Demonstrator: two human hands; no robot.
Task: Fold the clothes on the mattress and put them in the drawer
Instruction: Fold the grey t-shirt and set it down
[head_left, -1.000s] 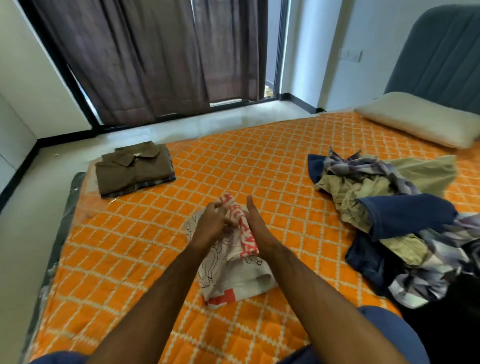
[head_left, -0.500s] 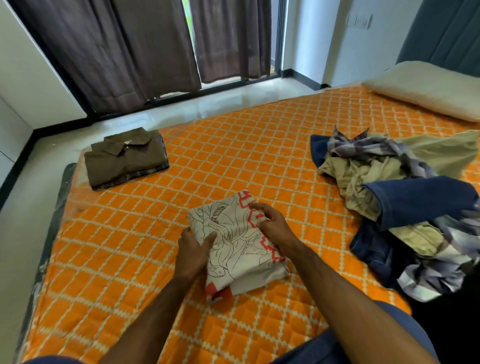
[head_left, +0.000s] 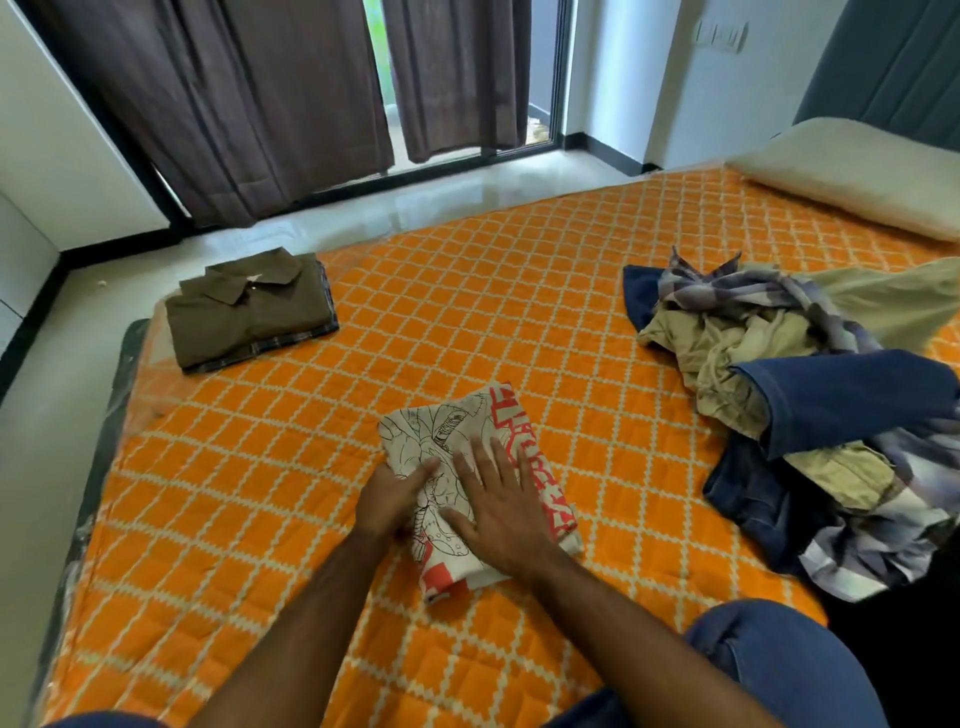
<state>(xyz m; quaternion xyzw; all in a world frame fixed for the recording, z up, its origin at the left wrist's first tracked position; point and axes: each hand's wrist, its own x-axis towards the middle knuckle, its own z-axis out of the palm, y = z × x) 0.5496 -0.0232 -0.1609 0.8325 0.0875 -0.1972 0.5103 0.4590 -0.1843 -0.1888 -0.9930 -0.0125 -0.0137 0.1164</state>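
A folded white shirt with a black line drawing and red print (head_left: 457, 426) lies on the orange quilted mattress (head_left: 467, 312) in front of me. My right hand (head_left: 498, 509) presses flat on top of it, fingers spread. My left hand (head_left: 392, 496) rests at its left edge, fingers on the cloth. A folded brown collared shirt (head_left: 249, 306) sits on another folded garment at the mattress's far left corner. A heap of unfolded clothes (head_left: 810, 405), with blue, khaki and plaid pieces, lies to the right. No drawer is in view.
A cream pillow (head_left: 852, 176) lies at the far right by a grey headboard (head_left: 893, 67). Dark curtains (head_left: 249, 93) hang over a sliding door beyond a strip of pale floor (head_left: 363, 218). My blue-jeaned knee (head_left: 779, 670) is at the lower right.
The hands brought the shirt's far end over toward me and laid it down. The right hand went from gripping the edge to pressing flat on top; the left moved to the left edge.
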